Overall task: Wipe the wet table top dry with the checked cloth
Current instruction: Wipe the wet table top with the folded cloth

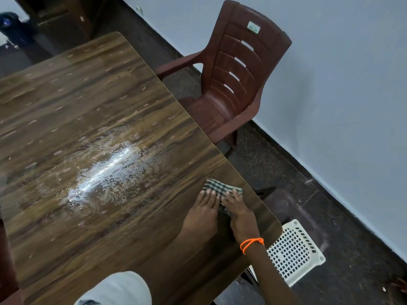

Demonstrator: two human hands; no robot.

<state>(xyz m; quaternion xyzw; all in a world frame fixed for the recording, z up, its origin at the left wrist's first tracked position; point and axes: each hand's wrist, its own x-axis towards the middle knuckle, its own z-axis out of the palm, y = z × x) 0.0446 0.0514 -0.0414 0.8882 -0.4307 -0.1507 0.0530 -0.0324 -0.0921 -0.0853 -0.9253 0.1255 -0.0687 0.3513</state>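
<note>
Fingers: both hands lie flat with fingers straight on the checked cloth (222, 190), pressing it down rather than gripping it; the left hand (203, 213) and right hand (240, 213) sit side by side, nearly touching.
Cloth position: it lies bunched flat on the table top (88, 227), close to the table's right edge and near the person's corner.
Cloth look: green and white check, folded or crumpled into a small pad, mostly covered by the fingertips.
Wet patch (103, 172): a shiny, beaded film of water lies to the left of the cloth, towards the table's middle, apart from it.
Step in hand: seemingly a wiping stroke, with much water yet to be taken up.
Next move: likely needs the pad pushed left across the sheen under steady flat pressure, in overlapping passes.
Around: a brown plastic chair (233, 80) stands beyond the edge, and a white lattice basket (293, 254) sits on the floor below the corner.
</note>
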